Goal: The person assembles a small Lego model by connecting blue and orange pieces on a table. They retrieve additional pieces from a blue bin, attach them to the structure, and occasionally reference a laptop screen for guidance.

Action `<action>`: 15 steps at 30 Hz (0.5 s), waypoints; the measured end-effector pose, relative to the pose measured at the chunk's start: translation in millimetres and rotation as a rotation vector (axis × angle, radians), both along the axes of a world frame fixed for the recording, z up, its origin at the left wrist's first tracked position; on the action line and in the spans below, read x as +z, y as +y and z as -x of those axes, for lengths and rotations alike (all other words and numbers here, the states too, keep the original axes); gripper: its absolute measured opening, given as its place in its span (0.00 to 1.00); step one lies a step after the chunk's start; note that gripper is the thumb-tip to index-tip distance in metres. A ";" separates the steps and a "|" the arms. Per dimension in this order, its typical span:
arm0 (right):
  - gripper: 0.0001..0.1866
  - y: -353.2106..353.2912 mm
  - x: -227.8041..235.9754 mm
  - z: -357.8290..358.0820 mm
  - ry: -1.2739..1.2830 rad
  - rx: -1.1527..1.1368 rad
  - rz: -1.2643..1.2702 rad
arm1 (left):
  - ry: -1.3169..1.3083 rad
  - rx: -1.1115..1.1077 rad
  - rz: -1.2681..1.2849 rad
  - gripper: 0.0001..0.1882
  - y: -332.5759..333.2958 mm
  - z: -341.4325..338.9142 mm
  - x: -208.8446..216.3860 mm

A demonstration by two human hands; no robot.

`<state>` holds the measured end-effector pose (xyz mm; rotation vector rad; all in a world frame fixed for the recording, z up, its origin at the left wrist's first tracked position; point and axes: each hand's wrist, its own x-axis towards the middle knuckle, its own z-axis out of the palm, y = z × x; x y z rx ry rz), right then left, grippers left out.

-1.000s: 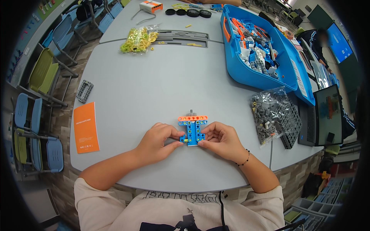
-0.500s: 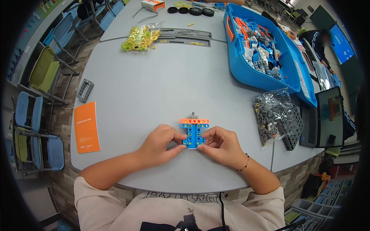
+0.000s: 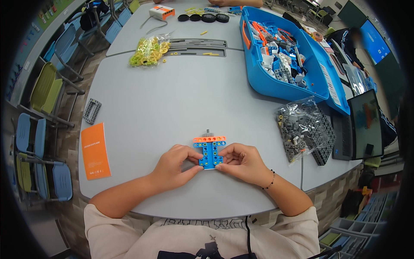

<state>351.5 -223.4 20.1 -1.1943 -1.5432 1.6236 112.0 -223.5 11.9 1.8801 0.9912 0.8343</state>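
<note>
Both my hands hold a small model of building bricks (image 3: 210, 156) above the near middle of the table. It has blue beams dotted with yellow pins, an orange beam across its far end, and a grey gear on a short axle beyond that. My left hand (image 3: 177, 165) pinches its lower left side between thumb and fingers. On the lower right side, my right hand (image 3: 243, 163) grips it the same way. The model's underside is hidden.
An orange booklet (image 3: 95, 151) and a grey frame piece (image 3: 92, 111) lie left. A blue case (image 3: 280, 86) of parts stands far right, above a bag of grey pieces (image 3: 299, 129) and a laptop (image 3: 364, 125). A bag of yellow-green parts (image 3: 148, 51) and black wheels (image 3: 208, 17) lie farther back.
The view has shifted slightly, so the table and its things sit a little further left. Both hands keep their hold on the model. At the far edge, another person's arm shows more.
</note>
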 end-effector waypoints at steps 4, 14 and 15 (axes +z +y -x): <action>0.17 0.7 2.6 0.4 0.030 0.002 0.005 | -0.021 0.017 0.069 0.13 -0.1 0.0 -0.7; 0.17 1.3 6.6 -1.1 -0.016 0.014 -0.011 | 0.092 -0.011 -0.125 0.14 3.7 0.7 2.5; 0.17 1.3 5.7 -1.4 -0.028 0.024 -0.019 | 0.084 0.003 -0.098 0.14 3.5 0.6 2.2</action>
